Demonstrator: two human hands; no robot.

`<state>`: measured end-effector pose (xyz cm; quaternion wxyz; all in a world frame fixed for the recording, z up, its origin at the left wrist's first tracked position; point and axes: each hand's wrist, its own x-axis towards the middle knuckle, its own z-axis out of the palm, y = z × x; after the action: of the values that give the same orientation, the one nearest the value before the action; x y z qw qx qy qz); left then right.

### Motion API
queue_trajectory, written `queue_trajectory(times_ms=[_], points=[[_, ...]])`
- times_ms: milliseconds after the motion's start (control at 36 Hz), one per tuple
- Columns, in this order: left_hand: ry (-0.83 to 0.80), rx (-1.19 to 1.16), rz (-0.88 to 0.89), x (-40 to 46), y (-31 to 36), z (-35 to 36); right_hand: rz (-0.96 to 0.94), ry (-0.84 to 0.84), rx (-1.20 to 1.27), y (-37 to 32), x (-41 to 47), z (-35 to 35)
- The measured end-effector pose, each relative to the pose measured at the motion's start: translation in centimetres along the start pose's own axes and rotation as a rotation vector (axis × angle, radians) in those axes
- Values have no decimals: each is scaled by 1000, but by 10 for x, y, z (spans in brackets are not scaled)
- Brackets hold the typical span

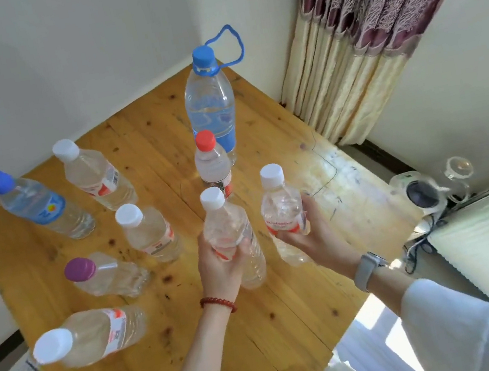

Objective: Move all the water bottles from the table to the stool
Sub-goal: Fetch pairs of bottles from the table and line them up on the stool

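Gripping two water bottles at once over the wooden table (293, 323): left hand (221, 264) wrapping round a white-cap bottle (228, 230) at its label, fingers curling across the front; right hand (307, 233) clasping another white-cap bottle (281, 208) from the side w/ thumb behind. Standing just behind those two, nr table centre, a red-cap bottle (212, 161), and behind that the big blue-cap jug (211, 106) w/ loop handle. Sitting upright toward the table's left side: blue-cap bottle (37, 202) at far left, a white-cap one (94, 175) beside it, a shorter white-cap (148, 231) nearer centre, a purple-cap bottle (102, 274) below, and one more white-cap bottle (90, 338) at the nr-left edge. Wearing a red bead bracelet (218, 302) on the left wrist, a grey watch (367, 270) on the right. Hanging beyond the table's far-right corner, a curtain (366, 33).
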<state>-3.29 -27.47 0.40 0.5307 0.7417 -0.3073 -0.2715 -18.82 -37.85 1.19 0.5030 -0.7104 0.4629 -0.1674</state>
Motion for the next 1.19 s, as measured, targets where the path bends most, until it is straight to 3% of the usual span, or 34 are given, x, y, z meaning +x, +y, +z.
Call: queue_trajectory(times_ms=[250,417,583,972,1194], points=[[-288,-160,-125,-44,27,48,66,147,-77,27,-76,-46],[-441,-102,-117,-93,59,95,148,217,-74,57,-141,-86],[-745,-33,-229,-165,82,163,222,359,-12,94,-226,-136],[-1088,385,434,-467,142,372,604,837,32,234,-555,-294],[-1428,444,640,-640,164,486,937,1158,83,292,-726,-336]])
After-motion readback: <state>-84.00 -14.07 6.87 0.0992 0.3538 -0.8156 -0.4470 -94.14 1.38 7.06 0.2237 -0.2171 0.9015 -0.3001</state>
